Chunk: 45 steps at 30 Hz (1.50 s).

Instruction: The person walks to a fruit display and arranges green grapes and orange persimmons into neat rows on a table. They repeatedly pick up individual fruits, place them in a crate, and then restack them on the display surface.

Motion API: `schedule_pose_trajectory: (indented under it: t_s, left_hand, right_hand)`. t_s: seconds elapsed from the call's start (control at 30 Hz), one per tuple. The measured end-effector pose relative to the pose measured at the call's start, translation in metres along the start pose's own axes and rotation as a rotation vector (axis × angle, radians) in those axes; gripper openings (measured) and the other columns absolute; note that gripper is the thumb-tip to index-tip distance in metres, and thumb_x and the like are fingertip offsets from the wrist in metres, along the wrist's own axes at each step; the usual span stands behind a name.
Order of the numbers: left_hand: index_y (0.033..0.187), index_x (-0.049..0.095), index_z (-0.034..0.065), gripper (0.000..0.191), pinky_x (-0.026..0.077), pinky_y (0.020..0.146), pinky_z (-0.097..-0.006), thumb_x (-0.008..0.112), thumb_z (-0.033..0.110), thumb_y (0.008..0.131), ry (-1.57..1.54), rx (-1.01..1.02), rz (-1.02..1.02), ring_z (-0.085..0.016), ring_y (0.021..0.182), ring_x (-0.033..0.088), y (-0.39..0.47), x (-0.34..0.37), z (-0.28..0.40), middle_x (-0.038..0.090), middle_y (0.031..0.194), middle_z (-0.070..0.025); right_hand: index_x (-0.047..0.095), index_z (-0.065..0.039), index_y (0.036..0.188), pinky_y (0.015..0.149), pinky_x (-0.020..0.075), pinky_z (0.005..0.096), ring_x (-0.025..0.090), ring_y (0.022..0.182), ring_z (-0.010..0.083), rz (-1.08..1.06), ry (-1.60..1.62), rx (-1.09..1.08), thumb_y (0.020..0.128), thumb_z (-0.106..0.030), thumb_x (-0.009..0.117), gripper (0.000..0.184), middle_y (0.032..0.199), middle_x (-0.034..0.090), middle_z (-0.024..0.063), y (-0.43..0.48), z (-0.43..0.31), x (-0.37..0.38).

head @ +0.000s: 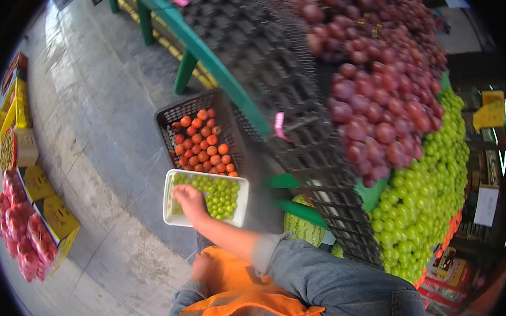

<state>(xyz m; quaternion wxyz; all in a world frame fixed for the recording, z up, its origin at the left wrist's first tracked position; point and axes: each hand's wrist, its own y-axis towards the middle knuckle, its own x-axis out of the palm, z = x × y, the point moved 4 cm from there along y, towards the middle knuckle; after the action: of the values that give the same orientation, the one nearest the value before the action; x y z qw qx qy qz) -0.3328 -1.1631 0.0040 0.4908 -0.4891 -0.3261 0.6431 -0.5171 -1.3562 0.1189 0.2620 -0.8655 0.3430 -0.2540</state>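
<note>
A white plastic tub (pixel 244 203) of loose green grapes (pixel 222 197) stands low in front of me, against a dark plastic crate. My right hand (pixel 189 201) is over the tub's left part, fingers bent down at the grapes; whether they pinch one is not clear. My left hand (pixel 203 267) rests low beside my orange apron (pixel 229 267), its fingers partly hidden. The dark crate (pixel 159 128) beyond the tub holds several small orange-red round fruits (pixel 204 144), perhaps tomatoes.
Dark plastic crates (pixel 251 49) form a sloped display at right, bearing red grapes (pixel 382 105) and green grapes (pixel 420 198). Green legs (pixel 185 71) support it; a watermelon (pixel 303 226) lies underneath. At left on the tiled floor stand yellow boxes (pixel 58 218) and bagged pinkish fruit (pixel 23 226).
</note>
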Motion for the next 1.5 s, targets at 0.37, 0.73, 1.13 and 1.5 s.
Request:
schedule_pose_trajectory:
  t_s: [0.37,0.73,1.13,1.5]
  left_hand:
    - [0.114,0.065,0.0013,0.035,0.052,0.081,-0.0421,0.066,0.027,0.09,-0.018,0.198,0.229,-0.032,0.101,0.068,-0.027,-0.077,-0.086,0.071,0.107,-0.0201]
    - [0.121,0.068,0.0088,0.031,0.054,0.08,-0.0355,0.06,0.026,0.097,0.276,0.617,0.089,-0.025,0.091,0.071,-0.242,0.038,0.249,0.074,0.104,-0.0125]
    - [0.111,0.073,0.015,0.022,0.055,0.071,-0.0388,0.067,0.025,0.093,0.621,1.462,-0.363,-0.029,0.083,0.069,-0.437,0.164,0.467,0.072,0.098,-0.0114]
    - [0.115,0.067,0.0086,0.035,0.047,0.09,-0.0412,0.068,0.009,0.08,0.214,1.869,0.438,-0.03,0.105,0.061,-0.476,0.213,0.534,0.064,0.118,-0.0095]
  right_hand:
    - [0.067,-0.005,0.102,0.067,0.0517,0.0262,0.065,0.077,0.0099,-0.564,-0.231,0.107,0.089,-0.019,0.064,0.019,0.09,0.069,0.0011,-0.258,-0.09,-0.096]
    - [0.063,-0.001,0.115,0.093,0.049,0.0281,0.062,0.105,0.0121,-0.425,-0.239,-0.54,0.097,-0.013,0.063,0.022,0.11,0.068,0.0055,-0.513,-0.203,-0.374]
    - [0.058,0.001,0.123,0.096,0.0481,0.0289,0.062,0.106,0.0146,0.115,-0.142,-0.498,0.095,0.001,0.057,0.028,0.116,0.065,0.0072,-0.673,-0.224,-0.538]
    - [0.058,-0.002,0.128,0.091,0.0516,0.0313,0.064,0.105,0.0157,0.448,-0.409,-0.644,0.096,-0.006,0.058,0.032,0.117,0.066,0.0076,-0.743,-0.319,-0.717]
